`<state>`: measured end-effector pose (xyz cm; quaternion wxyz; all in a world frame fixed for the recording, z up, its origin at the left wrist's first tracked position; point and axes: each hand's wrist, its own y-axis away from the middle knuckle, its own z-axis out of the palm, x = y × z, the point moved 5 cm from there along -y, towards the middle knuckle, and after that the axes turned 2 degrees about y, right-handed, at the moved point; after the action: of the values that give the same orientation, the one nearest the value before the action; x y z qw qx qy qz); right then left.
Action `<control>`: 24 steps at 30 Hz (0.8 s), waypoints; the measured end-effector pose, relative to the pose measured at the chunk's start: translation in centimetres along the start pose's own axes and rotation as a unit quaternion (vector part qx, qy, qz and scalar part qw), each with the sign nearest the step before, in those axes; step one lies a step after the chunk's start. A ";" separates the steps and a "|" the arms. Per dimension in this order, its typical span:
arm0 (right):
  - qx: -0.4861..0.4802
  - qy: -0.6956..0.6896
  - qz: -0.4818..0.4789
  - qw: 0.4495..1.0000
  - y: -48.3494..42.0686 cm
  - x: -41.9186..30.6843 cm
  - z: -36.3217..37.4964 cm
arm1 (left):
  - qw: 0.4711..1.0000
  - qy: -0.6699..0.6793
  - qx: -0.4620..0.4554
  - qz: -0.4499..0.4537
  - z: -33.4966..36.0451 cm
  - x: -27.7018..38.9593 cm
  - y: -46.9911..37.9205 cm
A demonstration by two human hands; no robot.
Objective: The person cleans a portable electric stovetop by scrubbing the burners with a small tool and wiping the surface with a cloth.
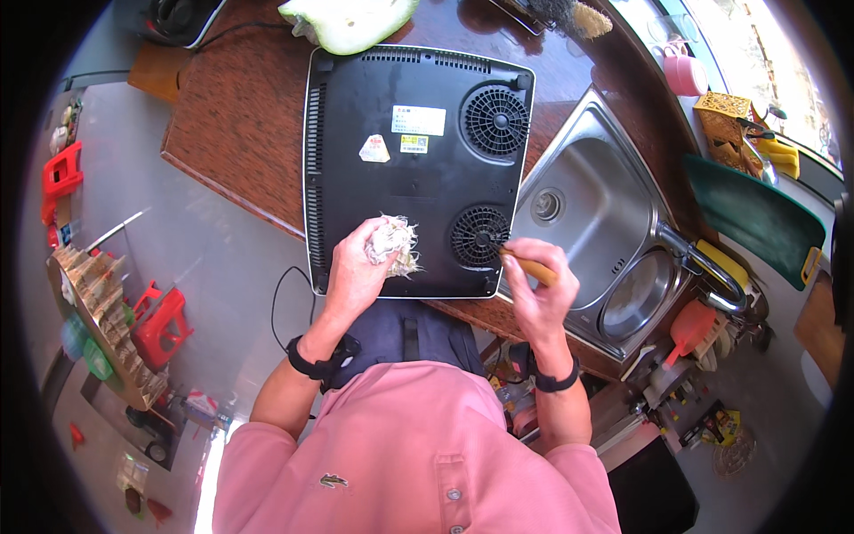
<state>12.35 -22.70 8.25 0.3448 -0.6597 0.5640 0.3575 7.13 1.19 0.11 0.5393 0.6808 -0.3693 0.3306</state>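
A black double-burner-sized cooktop (380, 193), probably an induction cooker, lies underside up on the countertop edge in front of me. It has a lower round fan grille (475, 230), an upper fan grille (497, 121), slotted vents and several labels with writing. My left hand (350, 270) grips a frayed whitish rag (393, 243) against the near part of the underside. Held in my right hand (550, 280) is a tool with a yellow-brown handle (539, 270). Its front end is at the right rim of the lower grille; the tip is too small to make out.
To the right is a stainless steel sink (587, 180) with a faucet (700, 267) and a metal bowl (637, 294). A cut pale green gourd (353, 23) touches the cooktop's far edge. The reddish-brown countertop (233, 147) ends at the left. A black cable (275, 314) hangs nearby.
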 end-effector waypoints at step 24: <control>-0.077 0.092 0.042 0.992 -1.1 1.5 1.8 | 0.999 0.023 0.007 0.022 -0.1 -1.5 -0.3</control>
<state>13.47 -21.79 6.12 0.2243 -0.6903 0.5913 0.3515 6.57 1.55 -1.29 0.5355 0.6685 -0.3694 0.3604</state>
